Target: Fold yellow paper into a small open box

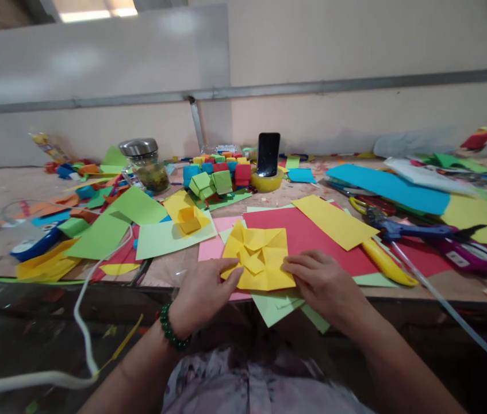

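A creased yellow sheet of paper (273, 244) lies in front of me at the table's front edge. Raised folds make a small pinwheel shape at its middle. My left hand (202, 293) grips its lower left edge, with the thumb and forefinger close together. At the lower right corner, my right hand (327, 287) pinches the same sheet between thumb and bent fingers. Beneath it are a red sheet (312, 236), a pink sheet (213, 241) and pale green sheets (271, 313). A small folded yellow paper box (189, 220) sits to the left.
A pile of coloured paper cubes (217, 175), a phone (268, 154) standing on a tape roll (267, 182), and a glass jar (144, 164) stand farther back. Pliers (411, 230) and a yellow-handled cutter (387, 263) lie right. A white cable (83, 310) hangs left.
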The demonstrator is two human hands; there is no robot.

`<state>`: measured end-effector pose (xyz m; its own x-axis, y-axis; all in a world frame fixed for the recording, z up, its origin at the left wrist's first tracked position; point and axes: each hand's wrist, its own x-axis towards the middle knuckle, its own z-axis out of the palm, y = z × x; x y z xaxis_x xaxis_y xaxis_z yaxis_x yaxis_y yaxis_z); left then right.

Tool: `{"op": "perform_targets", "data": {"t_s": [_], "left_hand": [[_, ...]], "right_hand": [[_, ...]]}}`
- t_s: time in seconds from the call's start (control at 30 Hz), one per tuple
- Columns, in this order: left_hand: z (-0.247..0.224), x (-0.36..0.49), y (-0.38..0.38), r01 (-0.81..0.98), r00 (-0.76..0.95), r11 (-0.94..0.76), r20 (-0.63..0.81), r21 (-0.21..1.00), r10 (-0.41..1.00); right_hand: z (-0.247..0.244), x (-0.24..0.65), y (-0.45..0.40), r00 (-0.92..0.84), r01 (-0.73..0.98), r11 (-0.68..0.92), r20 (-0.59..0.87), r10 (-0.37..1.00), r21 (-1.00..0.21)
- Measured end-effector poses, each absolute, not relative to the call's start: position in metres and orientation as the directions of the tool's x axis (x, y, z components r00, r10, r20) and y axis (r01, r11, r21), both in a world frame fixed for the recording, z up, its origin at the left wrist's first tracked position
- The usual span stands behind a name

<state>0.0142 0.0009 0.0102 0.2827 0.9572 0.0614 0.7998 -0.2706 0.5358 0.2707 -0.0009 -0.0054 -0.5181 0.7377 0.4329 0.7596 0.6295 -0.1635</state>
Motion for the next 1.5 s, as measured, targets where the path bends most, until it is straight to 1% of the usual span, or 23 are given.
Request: {"op": "perform_targets", "data": {"t_s": [0.07,0.13,0.2,0.23,0.3,0.4,0.47,0.53,0.63,0.67,0.73,0.8,0.83,0.9,1.0,1.07,1.13,1.2,1.27,1.3,1.37,1.4,1.5], "left_hand": [[0.014,0.008,-0.001,0.871,0.326,-0.323,0.056,0.371,0.944],[0.017,0.002,-0.002,0.887,0.372,-0.394,0.133,0.241,0.919],[0.018,-0.003,-0.002,0.871,0.422,-0.461,0.224,0.168,0.879],[0.018,-0.004,-0.001,0.855,0.451,-0.495,0.248,0.157,0.857],[0.017,-0.007,0.001,0.814,0.501,-0.55,0.251,0.187,0.828],[0.013,-0.009,0.006,0.729,0.579,-0.618,0.216,0.294,0.786],[0.01,-0.009,0.009,0.683,0.604,-0.637,0.214,0.358,0.768],[0.006,-0.009,0.011,0.665,0.578,-0.609,0.218,0.433,0.786],[0.002,-0.007,0.014,0.656,0.483,-0.498,0.192,0.567,0.854],[0.001,-0.006,0.015,0.655,0.44,-0.445,0.171,0.611,0.882],[-0.001,-0.002,0.017,0.655,0.348,-0.342,0.133,0.673,0.928],[-0.002,0.002,0.021,0.672,0.276,-0.279,0.118,0.686,0.954],[-0.003,0.004,0.022,0.69,0.252,-0.271,0.129,0.671,0.959],[-0.005,0.007,0.024,0.75,0.228,-0.296,0.189,0.592,0.955],[-0.006,0.011,0.019,0.856,0.234,-0.363,0.35,0.367,0.907],[-0.005,0.013,0.012,0.856,0.367,-0.474,0.404,0.205,0.838],[-0.003,0.014,0.003,0.78,0.557,-0.618,0.342,0.097,0.757],[-0.001,0.015,-0.005,0.713,0.668,-0.699,0.242,0.061,0.703],[0.001,0.016,-0.009,0.714,0.677,-0.697,0.189,0.069,0.712],[0.001,0.016,-0.01,0.721,0.668,-0.687,0.177,0.083,0.723],[0.002,0.017,-0.01,0.725,0.662,-0.679,0.154,0.117,0.734],[0.002,0.018,-0.01,0.724,0.662,-0.677,0.141,0.131,0.736],[0.002,0.018,-0.008,0.719,0.666,-0.679,0.134,0.147,0.734]], "right_hand": [[-0.011,0.275,0.004,-0.546,0.735,0.665,0.469,0.694,-0.13],[-0.013,0.277,0.006,-0.562,0.714,0.687,0.475,0.677,-0.134],[-0.013,0.277,0.006,-0.551,0.708,0.686,0.478,0.684,-0.167],[-0.013,0.276,0.006,-0.541,0.71,0.679,0.471,0.697,-0.189],[-0.011,0.275,0.005,-0.522,0.72,0.655,0.443,0.729,-0.229],[-0.01,0.274,0.005,-0.531,0.719,0.647,0.401,0.747,-0.253],[-0.01,0.273,0.006,-0.541,0.695,0.666,0.412,0.733,-0.272],[-0.011,0.272,0.006,-0.528,0.672,0.673,0.438,0.728,-0.309],[-0.014,0.269,0.006,-0.48,0.65,0.647,0.445,0.756,-0.398],[-0.014,0.268,0.006,-0.442,0.654,0.611,0.43,0.787,-0.447],[-0.015,0.266,0.008,-0.323,0.67,0.486,0.369,0.872,-0.561],[-0.016,0.265,0.012,-0.19,0.695,0.33,0.279,0.941,-0.639],[-0.016,0.264,0.014,-0.14,0.712,0.266,0.24,0.961,-0.649],[-0.015,0.263,0.019,-0.099,0.762,0.193,0.183,0.978,-0.618],[-0.016,0.26,0.023,-0.082,0.856,0.146,0.148,0.985,-0.496],[-0.016,0.257,0.022,-0.107,0.9,0.177,0.192,0.976,-0.399],[-0.014,0.254,0.018,-0.17,0.925,0.26,0.309,0.936,-0.278],[-0.011,0.251,0.014,-0.265,0.929,0.348,0.428,0.864,-0.127],[-0.007,0.247,0.01,-0.405,0.886,0.464,0.487,0.774,-0.001],[-0.006,0.245,0.009,-0.487,0.841,0.54,0.489,0.724,0.039],[-0.003,0.242,0.007,-0.638,0.723,0.687,0.456,0.621,0.075],[-0.002,0.24,0.006,-0.689,0.672,0.736,0.429,0.584,0.077],[0.0,0.239,0.003,-0.75,0.619,0.782,0.355,0.558,0.076]]}}
